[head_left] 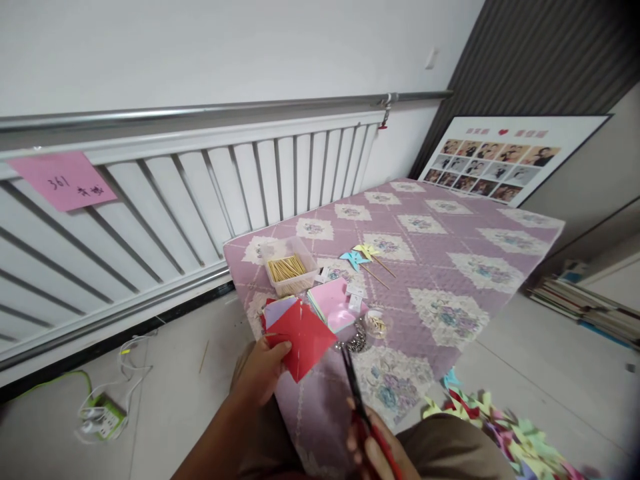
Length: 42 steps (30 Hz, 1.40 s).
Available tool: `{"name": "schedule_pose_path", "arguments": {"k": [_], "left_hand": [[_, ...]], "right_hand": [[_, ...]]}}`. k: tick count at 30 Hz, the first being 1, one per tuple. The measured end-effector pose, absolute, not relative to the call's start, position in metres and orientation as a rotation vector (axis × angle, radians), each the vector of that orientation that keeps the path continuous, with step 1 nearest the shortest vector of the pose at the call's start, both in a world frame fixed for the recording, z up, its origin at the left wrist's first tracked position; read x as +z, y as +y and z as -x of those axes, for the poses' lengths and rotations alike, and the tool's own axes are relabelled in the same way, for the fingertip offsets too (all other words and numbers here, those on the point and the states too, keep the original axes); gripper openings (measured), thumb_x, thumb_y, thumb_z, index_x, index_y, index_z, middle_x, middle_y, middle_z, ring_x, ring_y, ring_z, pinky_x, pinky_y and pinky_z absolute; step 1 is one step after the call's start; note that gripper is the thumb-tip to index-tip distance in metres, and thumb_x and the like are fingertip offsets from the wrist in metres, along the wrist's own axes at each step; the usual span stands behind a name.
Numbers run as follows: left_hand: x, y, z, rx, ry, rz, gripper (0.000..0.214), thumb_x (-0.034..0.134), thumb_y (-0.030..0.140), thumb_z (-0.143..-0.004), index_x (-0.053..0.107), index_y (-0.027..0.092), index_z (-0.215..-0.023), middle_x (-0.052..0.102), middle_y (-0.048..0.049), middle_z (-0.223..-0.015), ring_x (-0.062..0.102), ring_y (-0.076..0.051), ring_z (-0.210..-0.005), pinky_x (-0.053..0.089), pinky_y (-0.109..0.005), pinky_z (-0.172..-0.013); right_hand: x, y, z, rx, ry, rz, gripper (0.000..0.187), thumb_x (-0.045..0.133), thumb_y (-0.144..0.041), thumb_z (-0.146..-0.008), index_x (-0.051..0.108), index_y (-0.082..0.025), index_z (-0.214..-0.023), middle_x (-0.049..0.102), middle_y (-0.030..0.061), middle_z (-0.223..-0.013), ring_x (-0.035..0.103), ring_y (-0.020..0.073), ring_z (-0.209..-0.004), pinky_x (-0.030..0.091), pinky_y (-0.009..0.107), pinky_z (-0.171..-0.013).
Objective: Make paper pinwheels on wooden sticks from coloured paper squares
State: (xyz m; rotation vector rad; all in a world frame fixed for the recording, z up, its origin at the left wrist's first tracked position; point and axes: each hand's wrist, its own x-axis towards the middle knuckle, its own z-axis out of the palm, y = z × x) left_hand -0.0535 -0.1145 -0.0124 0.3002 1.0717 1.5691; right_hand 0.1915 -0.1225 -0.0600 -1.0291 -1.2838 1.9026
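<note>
Pinched between the thumb and fingers of my left hand (265, 370) is a red paper square (305, 340), its corner pointing toward me. A purple sheet (277, 309) shows behind it. My right hand (373, 443) is closed around the red handles of a pair of scissors (356, 383), whose dark blades point up and away, to the right of the paper and apart from it. Just beyond lie a stack of pink and pale paper squares (333, 300), a dish of small metal pieces (357, 340) and a small round container of pale pieces (376, 325).
A clear plastic box (290, 267) of thin sticks stands on the floral tablecloth (450, 267). Blue (355, 259) and yellow pinwheels (369, 251) lie beyond it. Many-coloured pinwheels (505, 427) pile on the floor at right. A radiator (175, 200) borders the left; a power strip (105, 417) lies below.
</note>
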Motion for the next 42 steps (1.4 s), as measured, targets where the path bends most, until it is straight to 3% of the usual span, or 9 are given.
{"name": "schedule_pose_path", "arguments": {"k": [3,7,12,15,23,28,34,39,42], "left_hand": [[-0.014,-0.123,0.068,1.384,1.085,-0.455,0.024,0.080,0.029,-0.057,0.068,0.012,-0.070,0.067,-0.0033,-0.064,0.058,-0.013,-0.058,0.047,-0.024,-0.060],[-0.004,-0.127,0.080,1.120,1.031,-0.754,0.028,0.078,0.035,-0.061,0.072,0.011,-0.073,0.070,-0.0063,-0.071,0.058,-0.014,-0.063,0.045,-0.024,-0.062],[0.014,-0.124,0.082,0.906,1.029,-0.951,0.027,0.073,0.036,-0.068,0.073,0.012,-0.080,0.070,-0.0054,-0.075,0.058,-0.015,-0.066,0.044,-0.024,-0.062],[0.013,-0.126,0.078,0.971,1.041,-0.852,0.030,0.073,0.035,-0.069,0.073,0.013,-0.089,0.070,-0.0064,-0.078,0.059,-0.015,-0.064,0.045,-0.024,-0.062],[-0.019,-0.145,0.048,1.351,0.711,-0.355,0.047,0.068,0.048,-0.075,0.066,0.017,-0.110,0.067,-0.0135,-0.107,0.064,-0.021,-0.087,0.048,-0.030,-0.074],[-0.041,-0.156,0.019,1.388,0.709,-0.259,0.025,0.077,0.032,-0.070,0.069,0.017,-0.088,0.069,-0.0064,-0.083,0.064,-0.016,-0.076,0.047,-0.027,-0.067],[-0.026,-0.143,0.005,1.478,0.798,-0.305,0.030,0.074,0.029,-0.072,0.067,0.016,-0.098,0.069,-0.0067,-0.086,0.062,-0.015,-0.071,0.046,-0.026,-0.061],[-0.023,-0.135,0.002,1.418,0.854,-0.307,0.029,0.073,0.031,-0.070,0.067,0.016,-0.094,0.068,-0.0051,-0.078,0.059,-0.015,-0.061,0.042,-0.025,-0.053],[-0.023,-0.130,0.004,1.458,0.912,-0.301,0.023,0.073,0.032,-0.069,0.067,0.017,-0.086,0.066,-0.0024,-0.072,0.056,-0.014,-0.058,0.041,-0.025,-0.052]], "right_hand": [[-0.061,-0.109,-0.187,1.977,-1.110,0.971,0.056,0.064,-0.055,-0.080,0.051,-0.027,-0.127,0.066,0.0033,-0.080,0.056,0.0132,-0.053,0.042,0.021,-0.045],[-0.041,-0.092,-0.170,1.977,-1.032,0.909,0.060,0.069,-0.047,-0.080,0.045,-0.025,-0.130,0.067,0.0062,-0.091,0.062,0.0183,-0.072,0.048,0.025,-0.054],[-0.018,-0.091,-0.133,1.925,-1.053,0.934,0.058,0.079,-0.039,-0.069,0.054,-0.023,-0.119,0.067,0.0052,-0.094,0.064,0.0213,-0.079,0.053,0.030,-0.064],[-0.010,-0.097,-0.115,1.856,-1.146,0.929,0.042,0.076,-0.035,-0.070,0.059,-0.022,-0.106,0.069,0.0045,-0.092,0.065,0.0222,-0.082,0.053,0.031,-0.071],[-0.017,-0.102,-0.107,1.715,-0.996,1.071,0.033,0.070,-0.037,-0.077,0.055,-0.023,-0.104,0.064,-0.0017,-0.073,0.060,0.0147,-0.056,0.049,0.024,-0.049],[-0.023,-0.100,-0.107,1.637,-1.022,1.069,0.032,0.068,-0.037,-0.079,0.053,-0.022,-0.103,0.065,-0.0004,-0.079,0.062,0.0154,-0.061,0.052,0.025,-0.055],[-0.017,-0.097,-0.111,1.490,-1.255,1.122,0.037,0.066,-0.039,-0.078,0.052,-0.022,-0.107,0.068,0.0048,-0.096,0.064,0.0213,-0.084,0.051,0.031,-0.079],[-0.016,-0.093,-0.120,1.353,-1.316,1.182,0.036,0.068,-0.041,-0.077,0.053,-0.021,-0.104,0.065,0.0024,-0.084,0.061,0.0211,-0.077,0.050,0.030,-0.074],[-0.022,-0.091,-0.129,1.345,-1.260,1.166,0.044,0.065,-0.044,-0.081,0.049,-0.023,-0.116,0.057,-0.0033,-0.073,0.054,0.0160,-0.059,0.046,0.026,-0.056]]}}
